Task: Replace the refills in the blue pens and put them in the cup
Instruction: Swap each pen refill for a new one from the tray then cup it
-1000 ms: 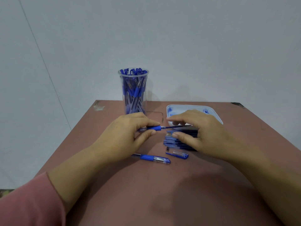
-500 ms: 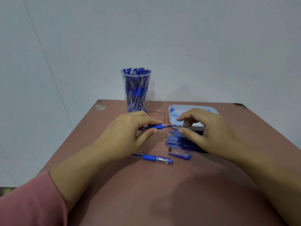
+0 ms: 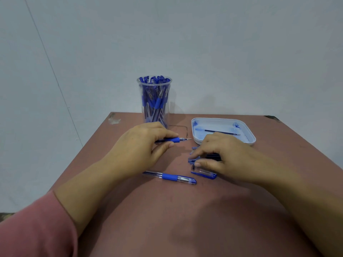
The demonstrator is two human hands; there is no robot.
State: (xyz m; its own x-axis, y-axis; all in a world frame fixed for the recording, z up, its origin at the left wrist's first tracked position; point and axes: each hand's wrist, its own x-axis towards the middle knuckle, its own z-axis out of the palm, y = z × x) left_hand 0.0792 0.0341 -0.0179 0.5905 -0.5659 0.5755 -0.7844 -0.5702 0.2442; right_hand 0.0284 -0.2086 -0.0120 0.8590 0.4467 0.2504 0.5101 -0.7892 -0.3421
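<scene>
Fingers (image 3: 166,134) of the left hand (image 3: 137,147) clench an uncapped blue pen (image 3: 173,140) by its grip, tip pointing right, in front of the cup (image 3: 154,112), which is full of pens. The right hand (image 3: 230,156) curls over the pile of refills (image 3: 193,160), thumb and forefinger at its left end; whether they pinch one cannot be told. A single refill (image 3: 217,131) lies in the white tray (image 3: 248,135). A capped pen (image 3: 172,177) and a loose cap (image 3: 204,173) lie nearer on the worktop (image 3: 167,219).
</scene>
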